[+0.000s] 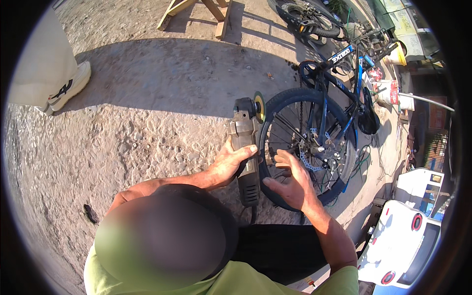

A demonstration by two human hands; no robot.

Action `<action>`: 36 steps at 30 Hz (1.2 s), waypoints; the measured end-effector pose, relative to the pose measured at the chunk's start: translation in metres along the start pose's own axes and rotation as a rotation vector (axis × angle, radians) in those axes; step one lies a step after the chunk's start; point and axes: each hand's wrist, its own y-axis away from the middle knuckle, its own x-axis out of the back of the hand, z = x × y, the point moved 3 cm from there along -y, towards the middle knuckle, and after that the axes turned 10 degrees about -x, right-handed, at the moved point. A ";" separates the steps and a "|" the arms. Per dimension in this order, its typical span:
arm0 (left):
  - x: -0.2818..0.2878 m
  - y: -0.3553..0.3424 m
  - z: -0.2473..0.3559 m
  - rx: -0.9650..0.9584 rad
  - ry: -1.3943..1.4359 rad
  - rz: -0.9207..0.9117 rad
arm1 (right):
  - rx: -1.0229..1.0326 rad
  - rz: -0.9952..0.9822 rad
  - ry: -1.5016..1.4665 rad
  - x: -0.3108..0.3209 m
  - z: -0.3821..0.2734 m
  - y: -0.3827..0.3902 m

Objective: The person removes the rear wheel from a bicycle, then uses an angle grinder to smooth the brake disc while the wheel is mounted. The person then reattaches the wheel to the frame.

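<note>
The angle grinder (244, 135) lies in front of me just left of the bicycle wheel, its head pointing away and its tail toward my lap; its gear housing is scuffed grey metal, the rear a dark slotted casing trailing a black cord (254, 215). At the far end sits a thin round disc (259, 106), yellowish with a darker rim, near the tyre; whether they touch I can't tell. My left hand (231, 161) is wrapped around the grinder's middle, thumb laid across the top. My right hand (294, 182) holds nothing that I can see, fingers loosely spread and slightly curled, covering part of the wheel; I can't tell whether it touches it. The tyre (290, 96) is black, dusty rubber, ringing thin spokes and a wavy blue brake rotor (310, 166); beyond run blue-and-black frame tubes (322, 110). Below my left forearm, a dark, rounded, blurred shape (187, 236) blocks much of my view. The ground (147, 142) is rough, stony dirt, crossed by a broad shadow. Farther off are a wooden stand (222, 22), another person's pale shoe (73, 87), a second bicycle (322, 32), a yellow bucket (399, 55) and a white vehicle (393, 246).
</note>
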 end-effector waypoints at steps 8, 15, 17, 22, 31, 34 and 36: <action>-0.006 0.003 -0.008 -0.016 0.092 0.014 | -0.199 -0.024 -0.195 -0.086 0.015 -0.001; -0.005 -0.001 -0.021 0.064 0.056 -0.057 | -0.214 -0.042 -0.187 -0.063 0.008 0.005; -0.007 0.001 -0.021 0.085 0.042 -0.031 | -0.204 -0.021 -0.171 -0.060 0.008 0.006; -0.008 -0.004 -0.027 0.126 0.054 -0.060 | -0.201 0.011 -0.138 -0.059 0.016 0.007; -0.011 -0.010 -0.029 0.079 0.110 -0.127 | -0.232 0.012 -0.114 -0.050 0.015 0.002; -0.013 -0.010 -0.026 0.088 0.115 -0.141 | -0.225 0.014 -0.111 -0.049 0.017 0.001; -0.011 -0.009 -0.029 0.092 0.120 -0.145 | -0.220 0.021 -0.117 -0.053 0.022 0.002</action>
